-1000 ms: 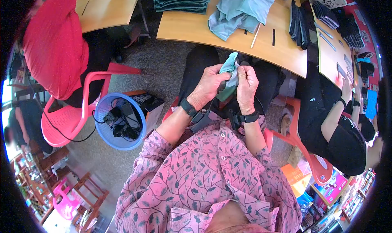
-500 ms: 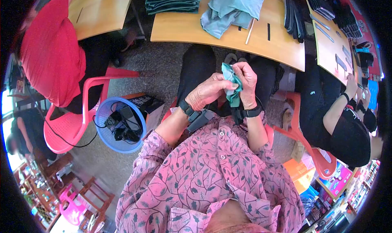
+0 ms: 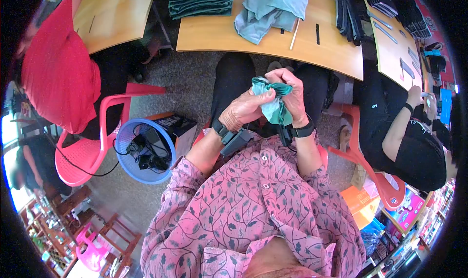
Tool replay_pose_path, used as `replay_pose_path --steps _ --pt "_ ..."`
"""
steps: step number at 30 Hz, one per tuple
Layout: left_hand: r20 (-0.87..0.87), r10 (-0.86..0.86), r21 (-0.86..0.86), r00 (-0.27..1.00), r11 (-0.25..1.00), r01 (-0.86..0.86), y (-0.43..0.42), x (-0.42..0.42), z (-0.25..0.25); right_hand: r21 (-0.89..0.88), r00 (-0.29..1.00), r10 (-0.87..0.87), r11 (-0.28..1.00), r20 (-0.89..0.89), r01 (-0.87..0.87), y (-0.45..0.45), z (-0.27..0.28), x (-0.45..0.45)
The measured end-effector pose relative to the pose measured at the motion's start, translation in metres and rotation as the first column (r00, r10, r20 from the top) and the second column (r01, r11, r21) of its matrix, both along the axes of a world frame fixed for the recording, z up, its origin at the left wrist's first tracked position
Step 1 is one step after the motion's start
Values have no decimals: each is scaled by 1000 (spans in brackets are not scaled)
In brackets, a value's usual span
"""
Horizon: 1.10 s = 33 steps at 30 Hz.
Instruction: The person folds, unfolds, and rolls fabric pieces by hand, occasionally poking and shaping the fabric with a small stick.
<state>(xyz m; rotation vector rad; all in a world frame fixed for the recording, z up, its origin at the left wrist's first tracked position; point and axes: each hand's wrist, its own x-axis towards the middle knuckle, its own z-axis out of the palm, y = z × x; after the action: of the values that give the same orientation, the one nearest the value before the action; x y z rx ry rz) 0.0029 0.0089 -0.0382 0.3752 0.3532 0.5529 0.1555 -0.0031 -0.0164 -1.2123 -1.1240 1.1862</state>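
A small piece of teal and pale green fabric [image 3: 277, 111] is bunched up between my two hands, above my lap. My left hand [image 3: 242, 111] pinches its left side, with the thumb lying across the upper part. On the other side my right hand [image 3: 291, 93] has its fingers curled round the fabric's top and right edge. The cloth's darker folds gather at the top, and a paler flap hangs below. Some of the fabric is hidden behind my fingers. Dark bands circle both my wrists.
Ahead stands a wooden table [image 3: 209, 36] with a stack of dark green folded cloth [image 3: 197, 0] and loose pale green pieces [image 3: 273, 9]. A blue basket [image 3: 127, 168] of black devices is at my left, near a pink chair [image 3: 105, 117]. A person in black [image 3: 414, 153] works at right.
The fabric has been turned and spread between my hands, so more folds and a lower flap show. My right hand has shifted slightly up and left, its fingers more curled over the top.
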Motion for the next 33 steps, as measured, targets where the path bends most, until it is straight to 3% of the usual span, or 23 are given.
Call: replay_pose_path --steps 2,4,6,7,12,15,17,19,26,30,33 --pt "15 -15 7 1000 1000 15 2 0 -3 188 969 -181 971 167 149 0 -9 7" --pt "-21 43 36 999 998 -43 3 2 -4 156 959 -282 949 41 272 -3 -4 6" --pt "-52 101 66 994 993 -98 5 2 -4 65 974 -223 973 42 220 -16 14 12" --pt "-100 101 98 990 991 -91 7 0 -3 32 978 -195 980 -68 197 -19 18 10" --pt "-250 130 296 959 954 -53 9 -1 3 95 991 -129 987 -25 131 -20 15 10" --pt "-393 120 426 912 902 65 12 -2 4 211 928 -275 951 250 225 -21 13 8" --pt "-456 115 509 882 847 153 11 0 7 273 895 -341 925 288 264 -22 7 6" --pt "-415 136 518 899 848 111 7 5 5 347 842 -448 874 302 340 -22 5 3" --pt "-361 182 467 915 884 8 4 9 0 425 780 -539 817 319 391 -21 7 -4" --pt "-306 228 409 924 908 -89 4 9 0 312 833 -498 852 239 420 -24 3 -7" --pt "-334 211 432 919 900 -50 6 4 5 216 836 -502 861 221 460 -27 -2 -9"
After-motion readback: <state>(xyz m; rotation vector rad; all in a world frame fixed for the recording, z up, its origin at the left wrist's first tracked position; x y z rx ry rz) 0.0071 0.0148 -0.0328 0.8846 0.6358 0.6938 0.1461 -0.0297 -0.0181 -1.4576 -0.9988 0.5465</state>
